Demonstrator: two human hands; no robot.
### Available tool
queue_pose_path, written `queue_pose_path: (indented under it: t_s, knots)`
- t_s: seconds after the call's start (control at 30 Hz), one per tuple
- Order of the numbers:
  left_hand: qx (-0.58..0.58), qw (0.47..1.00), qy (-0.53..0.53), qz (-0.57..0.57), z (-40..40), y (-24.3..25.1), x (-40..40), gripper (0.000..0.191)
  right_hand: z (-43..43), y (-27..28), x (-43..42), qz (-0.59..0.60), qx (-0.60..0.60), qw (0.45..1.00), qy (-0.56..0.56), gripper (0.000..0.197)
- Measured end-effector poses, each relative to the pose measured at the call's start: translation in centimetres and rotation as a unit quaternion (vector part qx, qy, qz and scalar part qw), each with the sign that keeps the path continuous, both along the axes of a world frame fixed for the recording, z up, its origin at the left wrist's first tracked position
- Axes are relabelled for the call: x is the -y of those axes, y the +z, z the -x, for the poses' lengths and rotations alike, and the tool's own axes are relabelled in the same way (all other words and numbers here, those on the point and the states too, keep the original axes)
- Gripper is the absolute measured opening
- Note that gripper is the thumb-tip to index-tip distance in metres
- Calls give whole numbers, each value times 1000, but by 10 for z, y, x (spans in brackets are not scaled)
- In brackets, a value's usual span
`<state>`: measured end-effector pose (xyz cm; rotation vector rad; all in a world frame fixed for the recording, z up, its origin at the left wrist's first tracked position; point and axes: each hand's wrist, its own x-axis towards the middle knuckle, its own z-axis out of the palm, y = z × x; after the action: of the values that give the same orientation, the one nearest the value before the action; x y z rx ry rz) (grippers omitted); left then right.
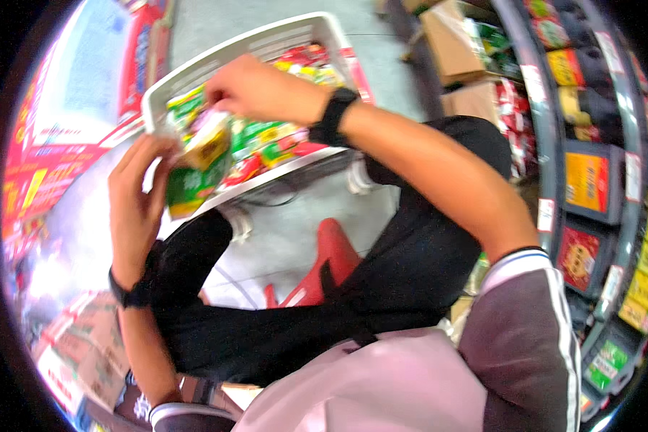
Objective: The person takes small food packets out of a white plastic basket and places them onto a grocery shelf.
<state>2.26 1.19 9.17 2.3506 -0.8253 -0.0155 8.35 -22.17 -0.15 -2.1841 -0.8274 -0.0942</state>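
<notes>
A white plastic basket [248,189] full of bright snack packets [270,140] stands in front of my knees. At its near left corner, my left hand [140,173] has its fingertips on the top edge of a green and yellow packet [194,181], which hangs over the basket's rim. My right hand [243,89] is over the basket's left part with its fingers curled, close above a pale and yellow packet; blur hides whether it grips anything. Both wrists wear black bands.
Shelves of boxed and bagged goods [586,183] curve along the right, with open cardboard cartons [453,43] beside them. A red and white display [81,108] stands at the left. Stacked cartons [86,356] are at the lower left, and a red object [329,259] lies between my legs.
</notes>
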Motion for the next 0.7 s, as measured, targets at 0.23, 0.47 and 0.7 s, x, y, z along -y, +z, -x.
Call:
queue_pose_path:
  t_s: [0.23, 0.47, 0.7]
  knots:
    - [-18, 1000, 3, 3, 11, 4, 27, 16, 15, -6, 23, 4, -106, 993, -41, 30]
    - [27, 999, 36, 12, 12, 1, 16, 11, 16, -3, 24, -77, -222, 972, -23, 26]
    - [122, 991, -18, 45, 5, 6, 21, 20, 25, 43, 43, -174, -208, 950, -157, 22]
